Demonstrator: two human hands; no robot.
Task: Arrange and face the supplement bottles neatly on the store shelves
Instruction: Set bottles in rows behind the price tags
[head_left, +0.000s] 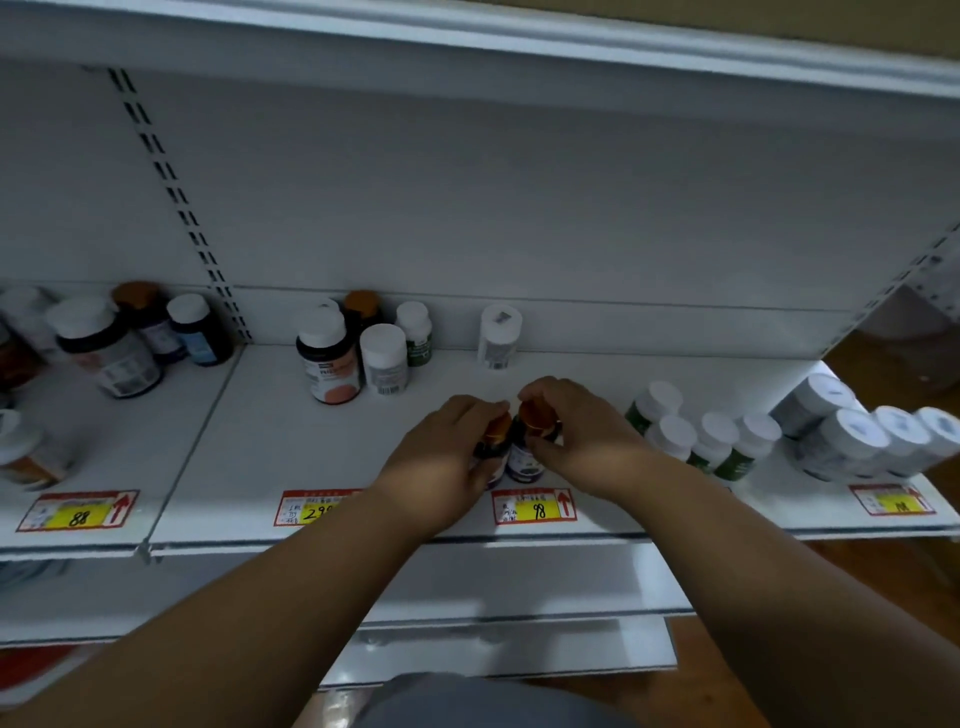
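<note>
Left hand: fingers curled round one orange-capped bottle.
Right hand: gripping its twin.
Tip: twist labels outward, flush above the price tag.

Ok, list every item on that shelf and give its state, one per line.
Left hand: grips left orange-capped bottle.
Right hand: grips right orange-capped bottle.
Both bottles: upright, side by side at shelf front.
Lone white bottle: upright, barcode facing out.
Green-labelled bottles: upright, grouped, capped.
</note>
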